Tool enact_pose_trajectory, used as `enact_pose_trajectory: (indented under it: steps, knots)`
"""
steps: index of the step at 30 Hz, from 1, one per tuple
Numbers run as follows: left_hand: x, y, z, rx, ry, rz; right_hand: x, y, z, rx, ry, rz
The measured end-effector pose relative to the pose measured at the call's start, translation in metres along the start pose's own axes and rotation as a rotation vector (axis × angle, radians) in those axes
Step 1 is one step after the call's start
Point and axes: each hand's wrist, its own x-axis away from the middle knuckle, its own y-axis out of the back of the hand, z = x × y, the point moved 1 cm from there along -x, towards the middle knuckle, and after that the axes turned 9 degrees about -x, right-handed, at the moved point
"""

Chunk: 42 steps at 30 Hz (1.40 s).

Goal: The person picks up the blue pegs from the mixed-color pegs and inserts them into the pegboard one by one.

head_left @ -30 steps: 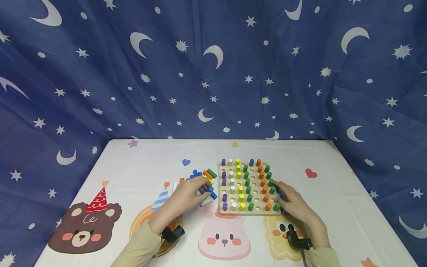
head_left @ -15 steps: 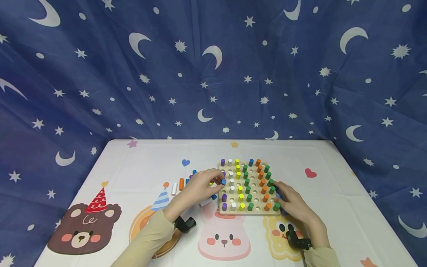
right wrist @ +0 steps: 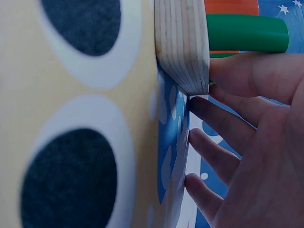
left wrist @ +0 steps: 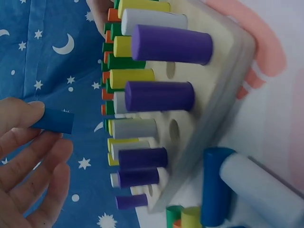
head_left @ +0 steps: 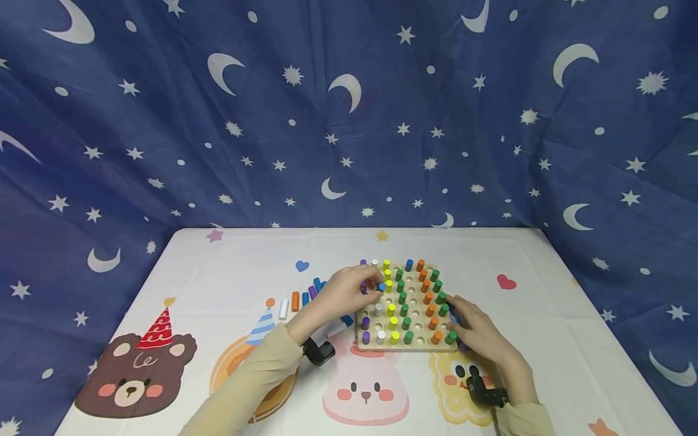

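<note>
Between thumb and fingers, my left hand (head_left: pixel 343 293) pinches a blue peg (left wrist: pixel 61 122), held over the left part of a wooden pegboard (head_left: pixel 406 349). The hand covers some of the board's holes and pegs in the head view. Upright pegs stand in rows by colour: purple (left wrist: pixel 171 43), white (head_left: pixel 380 337), yellow (head_left: pixel 395 337), green (head_left: pixel 408 337) and orange (head_left: pixel 437 337). A lone blue peg (head_left: pixel 409 265) is at the back. My right hand (head_left: pixel 482 332) rests against the board's right edge, its thumb and extended fingers touching the wood.
Loose pegs lie left of the board, among them a white peg (head_left: pixel 283 309), an orange peg (head_left: pixel 295 301) and a blue peg (head_left: pixel 318 283). The left forearm partly hides this pile. A white cloth with cartoon animals (head_left: pixel 365 387) covers the table; a blue curtain (head_left: pixel 262 109) hangs behind.
My left hand has picked up the blue peg from the loose pile and moved right with it, over the board. My right hand has stayed at the board's edge.
</note>
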Motion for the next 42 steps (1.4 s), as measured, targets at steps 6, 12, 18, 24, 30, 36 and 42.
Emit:
enact_pose_trajectory:
  steps: [6,12,18,24,30,36,42]
  knots:
    - [-0.011,-0.002,-0.007,-0.021,-0.033,0.012,0.0,0.0,0.002,0.005,0.003,-0.003]
    - [-0.025,-0.004,-0.011,-0.016,-0.049,0.026,-0.001,0.0,0.002,-0.001,0.012,-0.003]
    - [-0.04,-0.005,-0.013,0.0,-0.069,0.025,-0.002,0.0,0.0,0.006,0.021,-0.01]
    - [-0.054,-0.004,-0.014,0.023,-0.073,0.035,-0.001,-0.001,0.001,0.003,0.011,-0.011]
    - [-0.066,-0.008,-0.015,0.044,-0.078,0.04,-0.001,-0.001,0.002,0.0,0.01,-0.017]
    - [-0.077,-0.017,-0.015,0.015,-0.057,0.078,-0.001,-0.001,0.002,0.001,0.004,-0.011]
    - [-0.088,-0.022,-0.016,-0.019,-0.046,0.13,0.0,0.0,0.002,0.0,0.006,-0.006]
